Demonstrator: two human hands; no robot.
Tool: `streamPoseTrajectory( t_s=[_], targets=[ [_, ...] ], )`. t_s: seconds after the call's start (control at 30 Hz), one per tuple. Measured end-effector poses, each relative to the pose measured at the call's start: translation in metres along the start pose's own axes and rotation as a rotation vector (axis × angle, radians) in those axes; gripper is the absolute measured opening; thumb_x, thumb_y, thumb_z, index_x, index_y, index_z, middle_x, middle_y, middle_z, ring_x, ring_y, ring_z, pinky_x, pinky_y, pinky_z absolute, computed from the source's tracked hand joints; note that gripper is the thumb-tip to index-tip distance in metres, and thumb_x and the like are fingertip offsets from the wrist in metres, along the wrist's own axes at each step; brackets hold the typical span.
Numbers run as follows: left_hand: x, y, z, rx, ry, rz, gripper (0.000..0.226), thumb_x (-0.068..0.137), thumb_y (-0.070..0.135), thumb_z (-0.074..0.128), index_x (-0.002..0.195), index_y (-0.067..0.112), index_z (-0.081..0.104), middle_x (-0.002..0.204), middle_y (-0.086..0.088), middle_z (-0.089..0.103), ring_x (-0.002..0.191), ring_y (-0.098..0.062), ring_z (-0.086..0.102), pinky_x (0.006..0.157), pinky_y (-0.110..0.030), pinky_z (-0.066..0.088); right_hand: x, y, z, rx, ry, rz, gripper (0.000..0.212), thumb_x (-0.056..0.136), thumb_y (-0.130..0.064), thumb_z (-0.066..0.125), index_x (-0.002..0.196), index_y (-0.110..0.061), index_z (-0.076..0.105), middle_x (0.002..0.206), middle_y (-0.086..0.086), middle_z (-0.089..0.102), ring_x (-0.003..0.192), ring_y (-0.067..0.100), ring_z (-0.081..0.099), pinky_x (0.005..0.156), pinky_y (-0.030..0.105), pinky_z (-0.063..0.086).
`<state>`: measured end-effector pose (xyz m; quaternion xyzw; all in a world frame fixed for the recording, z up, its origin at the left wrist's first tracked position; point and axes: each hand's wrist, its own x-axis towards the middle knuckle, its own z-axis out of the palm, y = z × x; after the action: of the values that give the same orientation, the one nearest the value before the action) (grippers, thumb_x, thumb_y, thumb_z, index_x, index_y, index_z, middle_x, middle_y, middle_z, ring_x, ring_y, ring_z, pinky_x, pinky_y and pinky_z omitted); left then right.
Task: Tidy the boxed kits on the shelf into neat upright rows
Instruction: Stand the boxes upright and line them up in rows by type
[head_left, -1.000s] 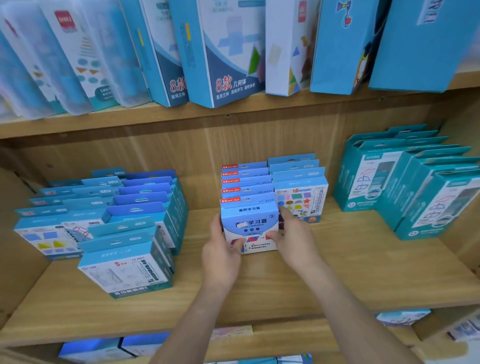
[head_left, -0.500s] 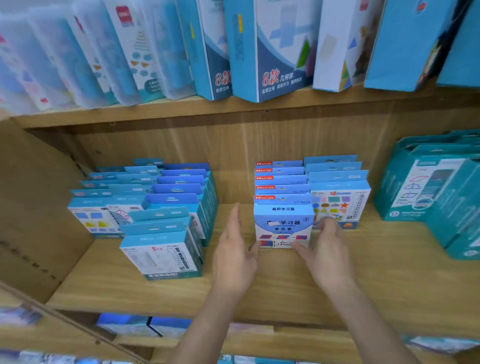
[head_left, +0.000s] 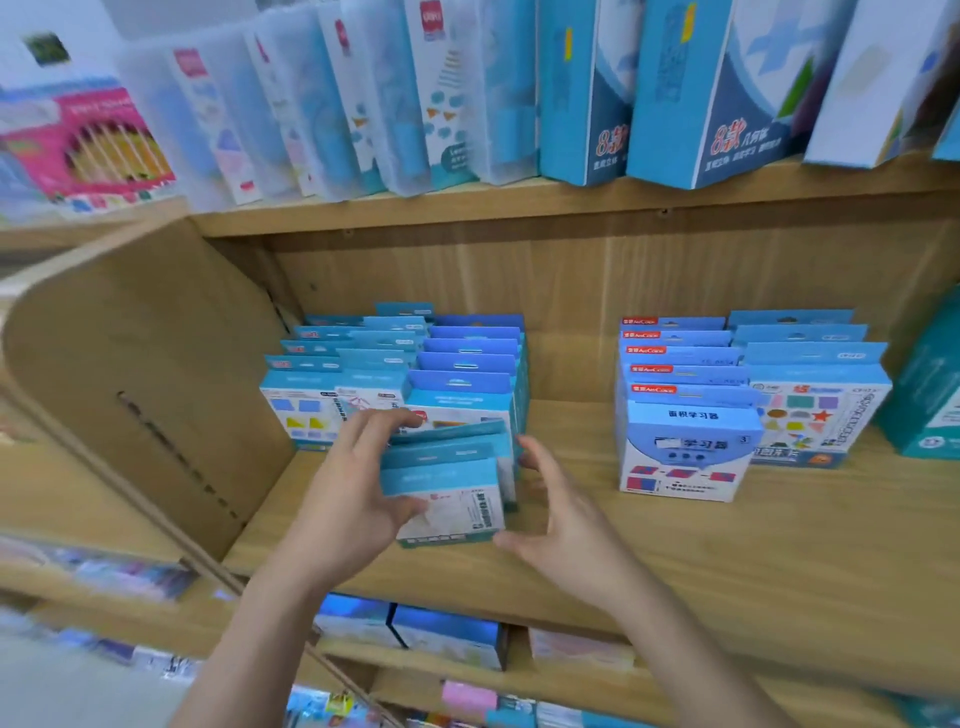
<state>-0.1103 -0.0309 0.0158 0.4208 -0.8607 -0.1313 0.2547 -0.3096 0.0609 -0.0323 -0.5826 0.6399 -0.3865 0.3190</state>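
**Your left hand (head_left: 353, 493) holds the front box (head_left: 452, 499) of the left group**

You stand before the wooden shelf (head_left: 675, 551), and both of your arms reach up to it from below. Your left hand grips the front box from its left side. The thumb lies across the white front face, and the fingers (head_left: 384, 421) curl over the blue top flaps of this box and of the one directly behind it. The front box stands on the shelf board, in front of the row with dark blue tabs (head_left: 467, 364). Its top looks a little tilted against that row.

Your right hand (head_left: 566, 525) is open with the fingers spread and holds nothing. It is just beside the right side of the front box, and the thumb tip is near the lower right corner. I cannot tell if it really touches the box.

The left group has two more rows of light blue boxes (head_left: 332, 374), close to the side panel (head_left: 130, 364). Well apart to the right, the row with red labels (head_left: 680, 447) stands upright. The row with coloured shapes (head_left: 815, 410) touches it on its right. A teal box (head_left: 930, 405) shows at the right edge.

On the board above, tall blue boxes (head_left: 670, 93) and clear plastic cases (head_left: 311, 104) lean in a line.
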Motion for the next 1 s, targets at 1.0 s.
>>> streamPoseTrajectory(
  t_s=[1.0],
  targets=[
    [0.054,0.105,0.041,0.457,-0.399,0.361,0.081,0.067,0.052,0.073,0.129,0.031,0.027,0.114,0.001,0.054,0.103,-0.024,0.053,0.074,-0.032,0.034,-0.025,0.011,-0.122,-0.586,0.130,-0.050,0.069,0.078,-0.021,0.074,0.133,-0.038,0.036,0.133,-0.016,0.040,0.122,0.008,0.033,0.100,0.031,0.037]
  ],
)
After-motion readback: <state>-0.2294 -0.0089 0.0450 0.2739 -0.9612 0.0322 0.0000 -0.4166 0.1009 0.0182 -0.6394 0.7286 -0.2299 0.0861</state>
